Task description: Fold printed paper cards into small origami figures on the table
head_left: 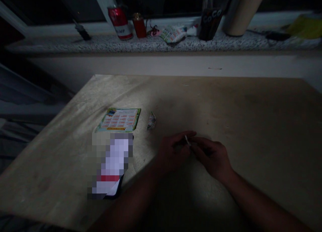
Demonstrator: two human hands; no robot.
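Over the middle of the table (264, 131), my left hand (173, 153) and my right hand (215, 156) meet at the fingertips. Between them shows a small, thin white piece (187, 140), pinched from both sides; in the dim light its kind cannot be made out. Left of my hands stands a small folded piece of printed paper (151, 121). Farther left lies a flat printed card (120, 120) with a green border and rows of red and white text. Below the card, a phone (114, 165) with a lit, blurred-out screen lies nearest my left forearm.
Along the speckled window sill (98, 46) stand a red can (120, 23), a small orange-red bottle-like object (139, 26), a crumpled printed wrapper (173, 34), a dark cup (211, 19) and a tan cylinder (243, 12). Something yellow (305, 26) lies at the right.
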